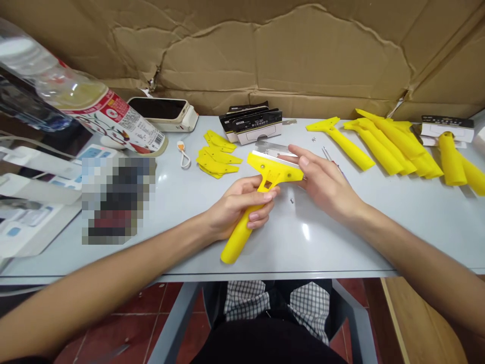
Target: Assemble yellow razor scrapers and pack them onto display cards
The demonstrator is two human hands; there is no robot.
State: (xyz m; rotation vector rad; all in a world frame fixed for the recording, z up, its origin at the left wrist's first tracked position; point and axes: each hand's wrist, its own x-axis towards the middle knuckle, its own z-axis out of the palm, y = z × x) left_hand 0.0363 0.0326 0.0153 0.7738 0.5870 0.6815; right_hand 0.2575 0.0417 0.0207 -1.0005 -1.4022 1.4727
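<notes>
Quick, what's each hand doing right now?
Left hand: closed, holding a yellow plastic scraper by its handle.
Right hand: open, fingers extended at the scraper's head.

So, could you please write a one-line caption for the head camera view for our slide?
Left hand grips a yellow plastic scraper, the right hand at its blade end.

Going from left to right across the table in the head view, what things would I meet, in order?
Plastic bottle, white loop cord, loose yellow scraper heads, hand-held yellow scraper, single yellow scraper, pile of yellow scrapers
</notes>
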